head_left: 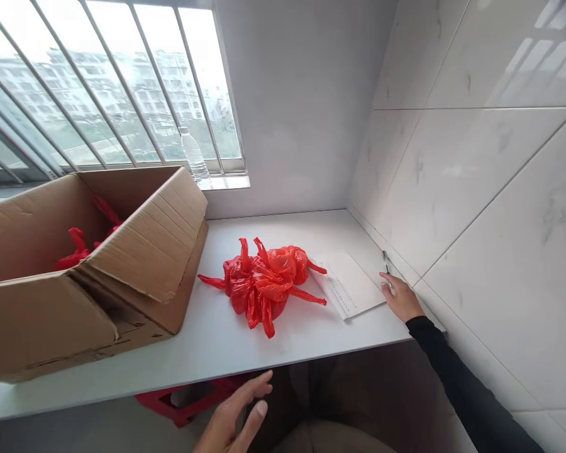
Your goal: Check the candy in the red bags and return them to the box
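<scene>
My right hand [402, 299] reaches to the right end of the white table, fingers closed around the lower part of a dark pen [385, 259] beside the tiled wall. Just left of it lies a white sheet of paper [353, 283] with lines of writing along one side. Several knotted red plastic bags [266, 280] sit bunched together on the table, touching the paper's left edge; their contents are hidden. Below the table's front edge, my left hand [239, 416] hangs with fingers apart and nothing in it.
An open cardboard box [155, 245] stands on the left of the table [217, 358], with more red bags [75, 251] inside. A clear plastic bottle [194, 156] is on the sill of the barred window. A red stool [183, 406] shows under the table.
</scene>
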A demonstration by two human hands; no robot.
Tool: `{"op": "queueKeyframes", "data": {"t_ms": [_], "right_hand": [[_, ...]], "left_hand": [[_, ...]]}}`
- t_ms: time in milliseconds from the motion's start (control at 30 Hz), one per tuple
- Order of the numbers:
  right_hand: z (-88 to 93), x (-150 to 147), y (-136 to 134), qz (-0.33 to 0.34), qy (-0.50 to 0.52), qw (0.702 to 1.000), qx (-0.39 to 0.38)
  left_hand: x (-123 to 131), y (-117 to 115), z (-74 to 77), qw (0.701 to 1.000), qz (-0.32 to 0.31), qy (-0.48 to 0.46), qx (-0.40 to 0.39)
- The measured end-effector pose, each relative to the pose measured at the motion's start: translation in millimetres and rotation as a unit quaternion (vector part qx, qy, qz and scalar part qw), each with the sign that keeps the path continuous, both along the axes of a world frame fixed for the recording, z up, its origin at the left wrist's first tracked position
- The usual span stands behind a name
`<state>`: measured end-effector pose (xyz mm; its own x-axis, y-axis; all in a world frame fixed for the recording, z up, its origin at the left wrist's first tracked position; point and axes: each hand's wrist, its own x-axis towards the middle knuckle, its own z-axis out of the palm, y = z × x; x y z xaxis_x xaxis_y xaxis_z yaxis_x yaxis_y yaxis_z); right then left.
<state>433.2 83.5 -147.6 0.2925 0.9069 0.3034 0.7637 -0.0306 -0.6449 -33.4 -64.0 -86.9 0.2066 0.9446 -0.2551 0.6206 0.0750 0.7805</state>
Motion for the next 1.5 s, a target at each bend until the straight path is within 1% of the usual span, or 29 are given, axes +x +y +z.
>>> {"op": "queueKeyframes", "data": {"t_ms": [33,67,133,200,267,333,400,500,567,633,733,800,867,933,1000,1033,1100,1133,1167,1233,1267,1300,1367,1400,1433,1467,1500], "right_hand": [[-0.9,-1.1,4.3,0.007,0.009,1.000,-0.001],[0.0,-2.6,6.7,0.011,0.018,1.000,0.002],[6.9,-8.2,9.2,0.013,0.034,0.999,0.015],[19.4,-19.8,13.4,0.020,0.048,0.998,0.036],[34.2,-40.1,23.6,0.049,0.060,0.996,0.053],[47.6,-68.9,40.8,0.098,0.068,0.991,0.058],[56.1,-102.5,62.3,0.146,0.076,0.985,0.047],[58.6,-148.3,92.1,0.172,0.105,0.980,0.003],[58.7,-167.1,105.5,0.180,0.133,0.974,-0.029],[62.2,-173.9,113.8,0.191,0.169,0.966,-0.042],[71.7,-168.9,120.2,0.206,0.237,0.949,-0.024],[76.6,-164.3,119.2,0.218,0.281,0.935,-0.011],[78.8,-165.2,110.4,0.229,0.316,0.921,-0.009],[80.6,-171.7,91.0,0.231,0.339,0.912,-0.020],[85.3,-179.9,62.8,0.238,0.353,0.904,-0.043],[89.1,-182.8,47.7,0.255,0.353,0.898,-0.060],[98.2,-184.7,23.0,0.326,0.329,0.881,-0.101],[102.0,-184.0,16.0,0.342,0.309,0.882,-0.100],[104.3,-182.8,13.6,0.342,0.283,0.892,-0.084],[102.7,-181.7,22.0,0.298,0.205,0.932,-0.012],[98.9,-182.7,30.9,0.284,0.157,0.946,0.022],[93.8,-184.6,41.0,0.289,0.112,0.950,0.041],[83.4,-189.3,59.6,0.336,0.052,0.940,0.029],[79.6,-190.6,65.7,0.357,0.043,0.933,0.011],[77.1,-190.2,69.0,0.364,0.044,0.930,-0.004],[76.0,-187.7,69.2,0.355,0.051,0.933,-0.017],[76.2,-183.2,66.7,0.333,0.065,0.940,-0.026]], "left_hand": [[5.4,6.6,9.8,0.999,-0.005,0.008,0.035],[11.7,14.3,18.1,0.996,-0.006,0.020,0.087],[26.3,31.6,27.9,0.975,0.002,0.055,0.216],[42.5,49.9,27.2,0.944,0.003,0.086,0.317],[59.3,68.2,17.9,0.925,-0.009,0.101,0.366],[75.1,85.3,4.1,0.914,-0.023,0.112,0.389],[88.0,99.6,-10.6,0.904,-0.031,0.128,0.406],[97.0,114.7,-29.6,0.896,-0.013,0.156,0.416],[94.2,123.5,-39.3,0.893,0.007,0.174,0.414],[84.6,136.2,-46.0,0.892,0.020,0.187,0.412],[63.6,167.5,-48.7,0.889,0.041,0.191,0.414],[52.8,190.3,-44.7,0.888,0.065,0.181,0.418],[49.3,203.9,-36.6,0.887,0.096,0.157,0.424],[54.0,201.8,-24.8,0.884,0.128,0.124,0.432],[64.8,185.9,-11.7,0.887,0.143,0.089,0.431],[71.2,175.8,-6.0,0.894,0.133,0.073,0.421],[82.8,158.3,0.7,0.916,0.103,0.045,0.386],[87.1,152.9,1.2,0.924,0.095,0.032,0.369],[90.1,150.3,0.0,0.930,0.093,0.021,0.354],[93.3,152.0,-5.5,0.937,0.102,-0.001,0.334],[94.0,154.8,-8.5,0.939,0.105,-0.010,0.327],[94.4,158.0,-10.9,0.941,0.106,-0.018,0.322],[92.8,162.7,-12.9,0.942,0.109,-0.033,0.316],[89.9,163.3,-12.5,0.941,0.114,-0.039,0.316],[85.0,162.6,-11.6,0.939,0.125,-0.043,0.318],[78.0,160.6,-10.4,0.935,0.143,-0.045,0.321],[69.1,157.5,-9.1,0.931,0.165,-0.044,0.322]]}}
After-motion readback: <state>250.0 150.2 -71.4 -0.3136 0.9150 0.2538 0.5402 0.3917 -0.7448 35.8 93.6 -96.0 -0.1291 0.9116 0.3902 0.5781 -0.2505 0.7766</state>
